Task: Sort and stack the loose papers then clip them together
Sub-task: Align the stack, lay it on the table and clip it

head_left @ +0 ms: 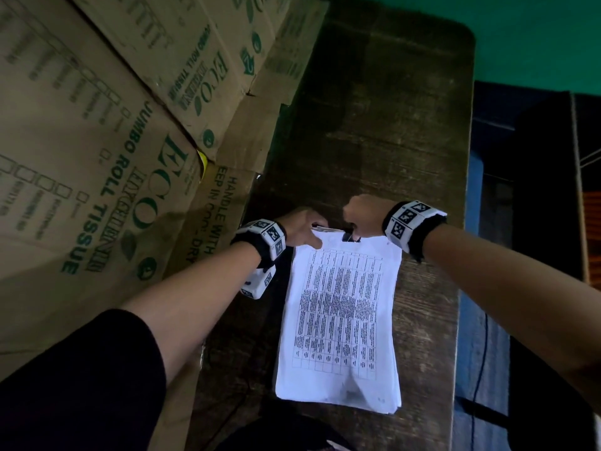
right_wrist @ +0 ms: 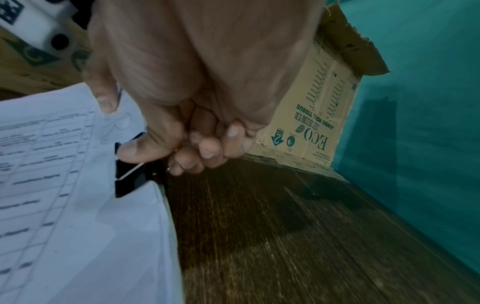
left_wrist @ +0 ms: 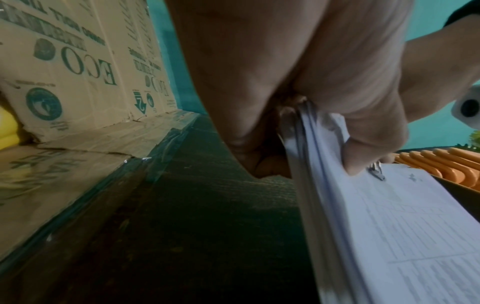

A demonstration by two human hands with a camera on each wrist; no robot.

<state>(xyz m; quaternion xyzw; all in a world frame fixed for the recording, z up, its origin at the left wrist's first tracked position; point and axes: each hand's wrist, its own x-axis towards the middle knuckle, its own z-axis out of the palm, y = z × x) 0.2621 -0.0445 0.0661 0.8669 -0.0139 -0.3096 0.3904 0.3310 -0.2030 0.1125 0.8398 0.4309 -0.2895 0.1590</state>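
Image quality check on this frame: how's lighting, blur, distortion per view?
Head: dim, wide-angle bowing at the cardboard boxes, printed paper stack fairly sharp. Left wrist: left hand close and soft, stack edge smeared. Right wrist: motion blur on the wooden table; black binder clip legible under the right hand.

cardboard boxes (head_left: 97, 141) printed "ECO", "JUMBO ROLL TISSUE"

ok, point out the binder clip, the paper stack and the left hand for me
binder clip (right_wrist: 130, 181): right wrist view, on its black body at the stack's far edge.
paper stack (head_left: 338, 320): head view, middle of the printed top sheet.
left hand (head_left: 302, 227): head view, back of the hand gripping the stack's far left corner.
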